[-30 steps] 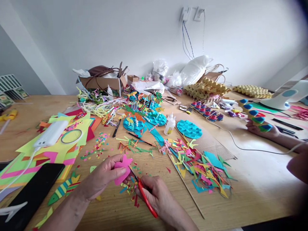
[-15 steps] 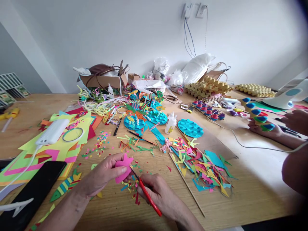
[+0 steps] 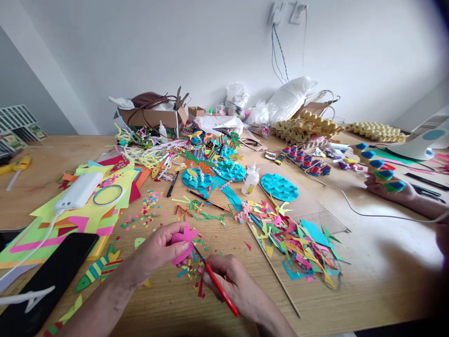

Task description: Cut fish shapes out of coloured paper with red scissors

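Between the thumb and fingers of my left hand (image 3: 162, 246) is a pink paper cutout (image 3: 182, 243) with a notched upper edge. My right hand (image 3: 233, 283) is closed around red-handled scissors (image 3: 218, 285), whose blade tips meet the right edge of the pink paper. How far the blades are apart I cannot tell. Small paper snippets (image 3: 191, 271) lie on the table below both hands. A striped paper fish (image 3: 91, 274) rests left of my left forearm. To the right of the scissors lies a thin wooden stick (image 3: 277, 276).
A heap of paper scraps (image 3: 305, 248) spreads to the right. Coloured sheets (image 3: 38, 229), a power bank (image 3: 79, 191) and a black phone (image 3: 45, 285) lie left. Glue bottles (image 3: 250, 180) stand mid-table. At far right another person's hand (image 3: 382, 187) holds a painted egg-carton strip (image 3: 380, 168).
The pink paper is turned slightly, with the scissors still at its edge. The co-worker's second hand has left the spot above the painted strip. The whole view has shifted a little.
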{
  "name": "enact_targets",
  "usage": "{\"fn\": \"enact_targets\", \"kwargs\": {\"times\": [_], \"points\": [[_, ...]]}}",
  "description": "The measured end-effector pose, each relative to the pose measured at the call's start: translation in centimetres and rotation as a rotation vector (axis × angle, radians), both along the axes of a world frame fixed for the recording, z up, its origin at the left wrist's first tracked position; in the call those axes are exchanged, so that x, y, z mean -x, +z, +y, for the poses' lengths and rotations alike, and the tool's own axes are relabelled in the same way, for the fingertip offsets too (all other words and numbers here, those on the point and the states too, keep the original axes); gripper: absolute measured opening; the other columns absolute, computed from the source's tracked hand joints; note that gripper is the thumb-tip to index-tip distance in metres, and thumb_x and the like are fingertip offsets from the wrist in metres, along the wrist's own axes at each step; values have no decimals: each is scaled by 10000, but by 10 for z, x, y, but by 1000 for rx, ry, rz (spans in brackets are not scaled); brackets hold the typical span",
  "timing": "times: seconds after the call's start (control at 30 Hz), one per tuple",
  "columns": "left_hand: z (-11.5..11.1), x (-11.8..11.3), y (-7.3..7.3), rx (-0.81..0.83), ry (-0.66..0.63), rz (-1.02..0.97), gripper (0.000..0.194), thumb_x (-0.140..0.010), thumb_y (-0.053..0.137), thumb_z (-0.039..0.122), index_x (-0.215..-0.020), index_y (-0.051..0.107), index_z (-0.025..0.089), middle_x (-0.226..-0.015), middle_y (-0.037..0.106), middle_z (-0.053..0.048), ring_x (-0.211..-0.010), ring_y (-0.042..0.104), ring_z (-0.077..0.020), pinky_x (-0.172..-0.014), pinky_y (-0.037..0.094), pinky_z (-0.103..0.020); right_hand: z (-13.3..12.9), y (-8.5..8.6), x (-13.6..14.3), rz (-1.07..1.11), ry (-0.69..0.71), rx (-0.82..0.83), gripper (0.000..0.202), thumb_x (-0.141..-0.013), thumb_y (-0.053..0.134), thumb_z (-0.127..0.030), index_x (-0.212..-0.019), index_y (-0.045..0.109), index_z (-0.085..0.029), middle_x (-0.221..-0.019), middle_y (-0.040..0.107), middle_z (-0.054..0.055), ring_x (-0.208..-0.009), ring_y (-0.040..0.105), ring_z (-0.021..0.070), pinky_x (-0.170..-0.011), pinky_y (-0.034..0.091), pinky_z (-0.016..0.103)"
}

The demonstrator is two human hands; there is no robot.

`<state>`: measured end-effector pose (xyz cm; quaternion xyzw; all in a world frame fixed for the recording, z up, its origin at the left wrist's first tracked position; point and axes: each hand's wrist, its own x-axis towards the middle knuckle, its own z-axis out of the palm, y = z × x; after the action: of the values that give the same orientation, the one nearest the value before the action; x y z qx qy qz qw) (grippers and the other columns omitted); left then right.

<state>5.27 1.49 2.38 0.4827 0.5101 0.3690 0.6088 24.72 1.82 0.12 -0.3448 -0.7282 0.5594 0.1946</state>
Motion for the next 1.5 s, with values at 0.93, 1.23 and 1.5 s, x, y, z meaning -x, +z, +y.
{"fn": "enact_targets", "kwargs": {"times": [0.93, 1.23, 1.5], "points": [[2, -1, 0, -71, -20, 131, 124, -742, 536, 304, -698, 528, 188, -614, 404, 57, -583, 356, -110, -541, 286, -209, 1, -8, -5, 8, -2, 5, 427, -871, 432, -476, -570, 376, -177, -523, 319, -60, -502, 291, 80, -458, 218, 198], [2, -5, 5, -75, 9, 146, 168, -717, 543, 306, -631, 451, 193, -585, 354, 65, -551, 314, -103, -514, 272, -208, 1, -11, -6, -28, -14, -32, 380, -871, 467, -415, -586, 388, -176, -524, 360, -60, -508, 326, 79, -470, 228, 197], [1, -4, 2, -70, 2, 146, 152, -733, 534, 308, -664, 464, 193, -611, 353, 61, -571, 317, -105, -531, 284, -207, 2, -9, -5, -2, -9, -9, 356, -873, 471, -369, -586, 385, -177, -529, 365, -62, -503, 332, 75, -467, 236, 192]]}}
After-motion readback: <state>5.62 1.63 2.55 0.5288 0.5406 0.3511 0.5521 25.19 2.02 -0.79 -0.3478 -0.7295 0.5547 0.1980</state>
